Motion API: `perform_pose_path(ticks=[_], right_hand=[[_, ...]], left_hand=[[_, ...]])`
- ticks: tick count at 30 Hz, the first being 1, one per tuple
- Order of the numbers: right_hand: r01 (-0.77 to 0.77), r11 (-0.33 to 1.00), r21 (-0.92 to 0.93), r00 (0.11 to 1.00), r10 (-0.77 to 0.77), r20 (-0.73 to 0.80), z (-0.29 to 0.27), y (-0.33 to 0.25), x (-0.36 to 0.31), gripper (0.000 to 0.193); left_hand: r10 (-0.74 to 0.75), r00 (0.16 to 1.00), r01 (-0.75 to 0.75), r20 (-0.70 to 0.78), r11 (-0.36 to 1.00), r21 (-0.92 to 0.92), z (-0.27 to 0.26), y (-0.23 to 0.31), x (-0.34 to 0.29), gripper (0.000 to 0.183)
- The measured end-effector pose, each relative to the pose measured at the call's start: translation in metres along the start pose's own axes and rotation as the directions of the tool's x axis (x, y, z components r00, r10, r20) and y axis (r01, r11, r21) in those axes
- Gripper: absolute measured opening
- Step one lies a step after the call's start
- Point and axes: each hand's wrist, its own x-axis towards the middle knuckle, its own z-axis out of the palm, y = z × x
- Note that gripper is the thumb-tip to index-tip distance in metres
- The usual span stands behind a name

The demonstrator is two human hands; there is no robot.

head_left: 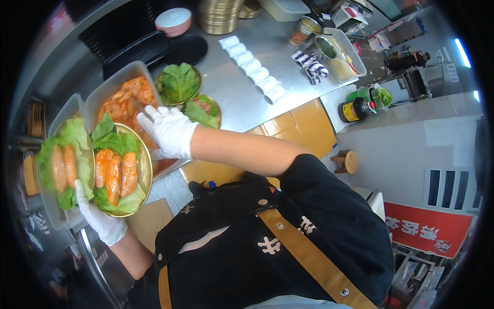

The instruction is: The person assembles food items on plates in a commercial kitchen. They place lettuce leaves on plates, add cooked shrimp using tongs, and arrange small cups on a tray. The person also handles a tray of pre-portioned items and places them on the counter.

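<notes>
My left hand [104, 222], in a white glove, grips a gold plate [147, 177] from below. Three orange, sauce-coated meat pieces [114, 175] lie on lettuce on that plate. Partly behind it is another plate [87, 140] with two paler, sausage-shaped pieces [64, 168] on lettuce, close to my left fingers. My right hand [172, 133], also gloved, reaches over a clear plastic tub [92, 103] of red-orange marinated meat [126, 100]. Its fingers are apart at the meat, with nothing visible held; the thumb side is partly hidden.
Beyond the tub, lettuce-topped gold plates [198, 77] stand on the steel counter [221, 67]. White rolled packets [252, 67] form a row. A striped cloth [310, 67] lies by a food container [355, 54]. Stacked gold dishes [218, 15] and black trays [136, 51] are at the back.
</notes>
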Motion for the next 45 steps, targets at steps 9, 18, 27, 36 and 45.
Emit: perform_pose_path(ticks=[9, 18, 27, 36, 45], right_hand=[[-0.259, 0.878, 0.402, 0.598, 0.472, -0.647, -0.129, 0.410, -0.178, 0.024], [-0.410, 0.822, -0.396, 0.901, 0.297, -0.316, -0.108, 0.716, -0.216, 0.020], [-0.701, 0.712, -0.039, 0.709, 0.689, -0.153, -0.157, 0.718, -0.233, 0.024], [-0.313, 0.782, 0.539, 0.931, 0.365, 0.010, -0.198, 0.454, -0.227, 0.030], [0.031, 0.987, 0.160, 0.984, -0.002, -0.180, -0.204, 0.458, -0.153, 0.024]], left_hand=[[-0.094, 0.987, 0.087, 0.131, 0.995, 0.058, 0.161, -0.148, -0.062, 0.050], [-0.262, 0.934, 0.231, 0.244, 0.961, 0.151, 0.297, -0.313, -0.097, 0.045], [-0.398, 0.846, 0.396, 0.356, 0.915, 0.081, 0.369, -0.394, -0.057, 0.047], [-0.348, 0.825, 0.359, 0.445, 0.931, 0.064, 0.421, -0.445, 0.002, 0.045], [-0.407, 0.828, 0.408, 0.385, 0.909, 0.083, 0.431, -0.473, 0.002, 0.038]])
